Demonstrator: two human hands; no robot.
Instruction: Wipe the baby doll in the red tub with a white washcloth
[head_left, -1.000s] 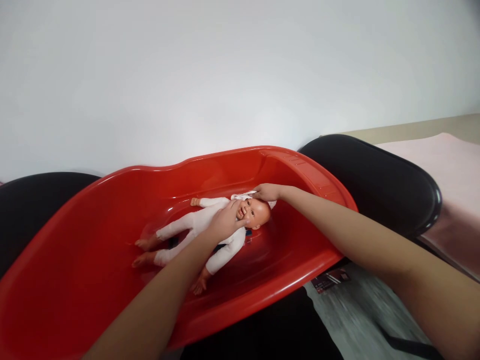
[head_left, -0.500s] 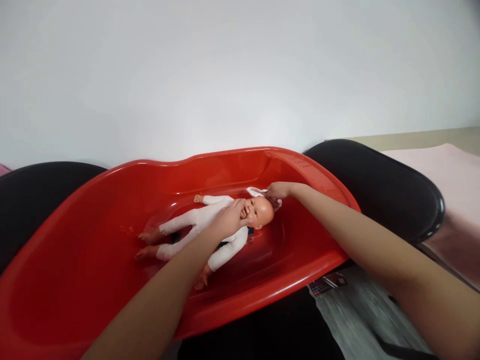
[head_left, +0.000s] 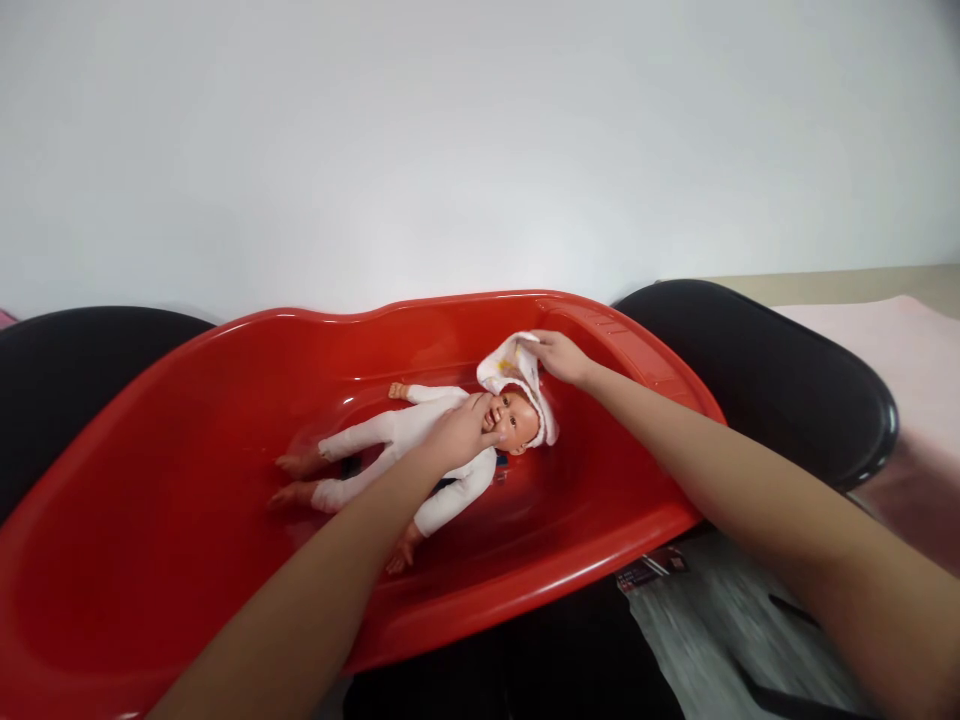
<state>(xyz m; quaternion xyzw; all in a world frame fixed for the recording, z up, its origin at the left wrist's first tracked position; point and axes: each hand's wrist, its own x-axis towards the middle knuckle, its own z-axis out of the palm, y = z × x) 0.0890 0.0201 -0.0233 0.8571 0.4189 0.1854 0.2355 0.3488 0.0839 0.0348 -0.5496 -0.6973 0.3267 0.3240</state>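
A baby doll [head_left: 420, 428] with a white cloth body lies on its back in a red baby bathtub [head_left: 187, 560], its head toward the right. My left hand [head_left: 459, 436] is closed around the doll's neck and chin, thumb by its cheek. Above the head, my right hand [head_left: 559, 355] pinches the edge of a white washcloth [head_left: 508, 362] with a yellow print. Part of the washcloth drapes over the top of the doll's head, and the rest is lifted. The doll's chest is partly hidden behind my left hand and forearm.
Black chairs [head_left: 757, 375] stand at both ends of the bathtub. Behind is a pale wall [head_left: 450, 150]. At the right lies a pink sheet [head_left: 885, 350]. A dark printed label [head_left: 651, 568] shows below the tub's near rim, above a grey floor [head_left: 720, 610].
My right hand has risen slightly, lifting and spreading the washcloth, which now lies across the crown of the doll's head. My left hand keeps its hold on the doll.
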